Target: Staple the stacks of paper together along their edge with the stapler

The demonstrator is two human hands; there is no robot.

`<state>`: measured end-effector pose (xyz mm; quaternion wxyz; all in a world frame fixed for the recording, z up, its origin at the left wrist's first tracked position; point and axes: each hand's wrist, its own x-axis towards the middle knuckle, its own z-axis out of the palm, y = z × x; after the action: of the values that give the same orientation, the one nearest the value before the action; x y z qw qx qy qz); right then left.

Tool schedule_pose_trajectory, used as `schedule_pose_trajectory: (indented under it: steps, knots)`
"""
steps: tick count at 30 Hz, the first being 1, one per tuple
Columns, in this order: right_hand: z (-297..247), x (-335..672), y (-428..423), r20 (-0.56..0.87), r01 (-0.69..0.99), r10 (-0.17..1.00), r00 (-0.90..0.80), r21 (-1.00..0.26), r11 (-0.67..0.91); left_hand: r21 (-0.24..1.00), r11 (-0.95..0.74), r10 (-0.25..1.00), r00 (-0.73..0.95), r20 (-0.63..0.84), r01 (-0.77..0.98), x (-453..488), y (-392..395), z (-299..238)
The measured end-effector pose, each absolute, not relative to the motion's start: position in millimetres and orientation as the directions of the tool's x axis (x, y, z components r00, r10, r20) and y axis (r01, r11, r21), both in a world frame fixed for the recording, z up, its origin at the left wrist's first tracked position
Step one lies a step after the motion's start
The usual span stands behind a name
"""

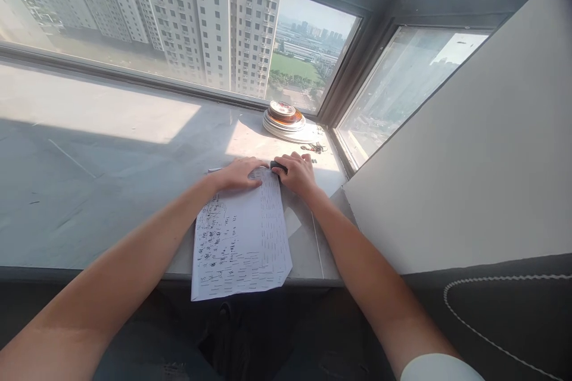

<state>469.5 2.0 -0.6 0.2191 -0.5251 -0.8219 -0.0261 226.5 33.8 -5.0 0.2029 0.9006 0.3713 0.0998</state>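
Note:
A printed sheet of paper (241,238) lies on the grey window sill (89,178), its near edge hanging over the sill's front. My left hand (239,171) rests flat on the paper's top edge, fingers stretched out. My right hand (297,171) is closed around a small dark object (277,165) at the paper's top right corner; I cannot make out what the object is.
A stack of plates (286,120) stands at the back of the sill near the window corner, with a small bunch of keys (314,147) beside it. A white wall (469,161) rises on the right. A dark cushion with white stitching (491,315) lies lower right.

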Motion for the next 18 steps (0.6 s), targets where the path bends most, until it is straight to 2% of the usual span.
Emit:
schedule_pose_trajectory:
  steps: [10, 18]
  knots:
    - [-8.8, 459.2, -1.4, 0.403, 0.894, 0.85, -0.338, -0.145, 0.425, 0.504, -0.597, 0.743, 0.667, 0.054, 0.624, 223.2, 34.3, -9.1]
    - [-12.7, 480.0, 6.5, 0.494, 0.867, 0.868, -0.061, -0.405, 0.292, 0.442, -0.631, 0.733, 0.677, 0.07, 0.638, 223.0, 28.1, -3.1]
